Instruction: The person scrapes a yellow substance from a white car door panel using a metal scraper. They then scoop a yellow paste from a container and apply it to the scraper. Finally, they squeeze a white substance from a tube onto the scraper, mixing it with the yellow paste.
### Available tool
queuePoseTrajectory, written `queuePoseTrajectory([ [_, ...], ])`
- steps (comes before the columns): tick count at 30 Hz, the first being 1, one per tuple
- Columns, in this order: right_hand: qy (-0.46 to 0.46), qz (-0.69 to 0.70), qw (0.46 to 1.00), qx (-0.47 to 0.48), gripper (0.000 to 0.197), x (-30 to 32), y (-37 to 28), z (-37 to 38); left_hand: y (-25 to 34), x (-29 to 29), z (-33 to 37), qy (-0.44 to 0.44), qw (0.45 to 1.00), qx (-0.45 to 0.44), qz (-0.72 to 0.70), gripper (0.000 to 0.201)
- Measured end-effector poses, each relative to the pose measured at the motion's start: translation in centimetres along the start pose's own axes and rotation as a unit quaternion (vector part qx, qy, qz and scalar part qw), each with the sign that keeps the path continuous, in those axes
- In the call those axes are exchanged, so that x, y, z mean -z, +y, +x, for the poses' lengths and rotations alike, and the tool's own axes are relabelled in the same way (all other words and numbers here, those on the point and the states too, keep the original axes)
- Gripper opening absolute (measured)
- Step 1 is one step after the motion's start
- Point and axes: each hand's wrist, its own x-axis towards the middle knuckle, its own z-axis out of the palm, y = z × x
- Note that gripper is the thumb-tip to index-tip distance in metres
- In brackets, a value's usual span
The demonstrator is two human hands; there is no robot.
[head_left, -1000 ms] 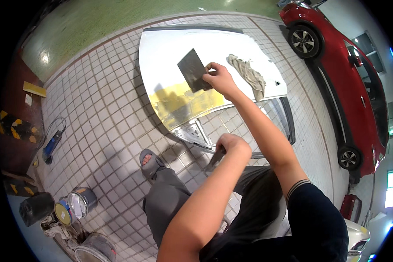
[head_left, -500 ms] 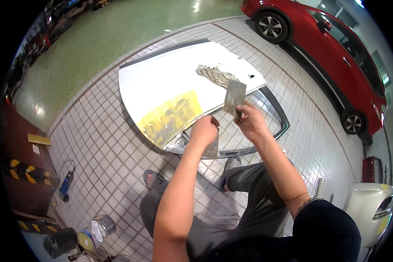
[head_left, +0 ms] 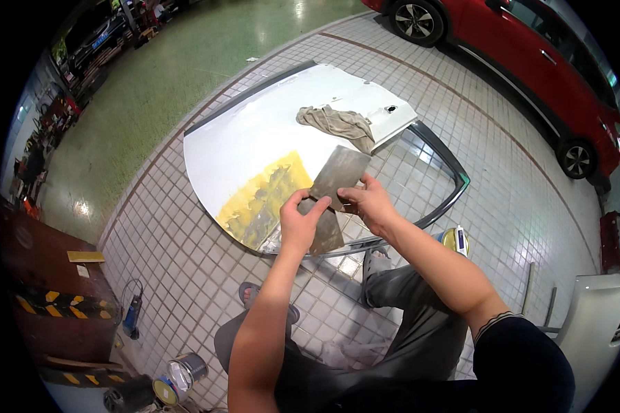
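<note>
A grey, smeared putty spreader (head_left: 342, 167) is pinched in my right hand (head_left: 373, 206), its flat blade angled up and away. My left hand (head_left: 300, 226) grips a second putty spreader (head_left: 328, 236), which points down toward me. The two blades meet or overlap between my fingers; the exact contact is partly hidden. Both hands hover over the near edge of a white car door (head_left: 244, 134) lying flat. On its near left part is a rough yellow putty patch (head_left: 280, 180) with grey areas. A crumpled beige rag (head_left: 336, 125) rests on the door beyond the right-hand spreader.
A red car (head_left: 523, 69) stands at the far right. One tin (head_left: 456, 241) sits by my right knee; another can (head_left: 188, 370) is at lower left. A corded blue tool (head_left: 132, 318) lies on the tiles at left. A pale car body part (head_left: 594, 313) is at lower right.
My hands have come together, and the right-hand spreader has moved left and down to the other one. The left-hand spreader shows more of its face. The whole view has shifted slightly.
</note>
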Motion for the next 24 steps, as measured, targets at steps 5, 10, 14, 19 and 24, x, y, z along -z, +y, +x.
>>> queuePoseTrajectory([
  [5,-0.067,-0.091,0.993,0.020,0.045,-0.3,-1.7,0.6,-1.0,-0.1,0.0,0.027,1.000,0.006,-0.005,0.027],
  [10,-0.080,-0.121,0.989,0.012,0.041,-0.1,-1.8,2.2,-1.1,0.1,0.0,0.020,1.000,0.020,0.002,0.028],
  [14,-0.093,-0.117,0.989,0.011,0.040,-0.9,-1.3,2.9,-0.9,0.7,-0.4,0.063,0.998,0.015,0.007,0.034],
  [19,-0.113,-0.116,0.987,0.019,0.037,-2.1,-0.4,2.8,-1.3,2.4,-0.6,0.075,0.995,0.000,0.064,0.032],
  [24,-0.134,-0.145,0.980,0.027,0.033,-3.2,0.3,2.9,-2.0,3.8,-1.0,0.077,0.995,0.028,0.055,0.030],
])
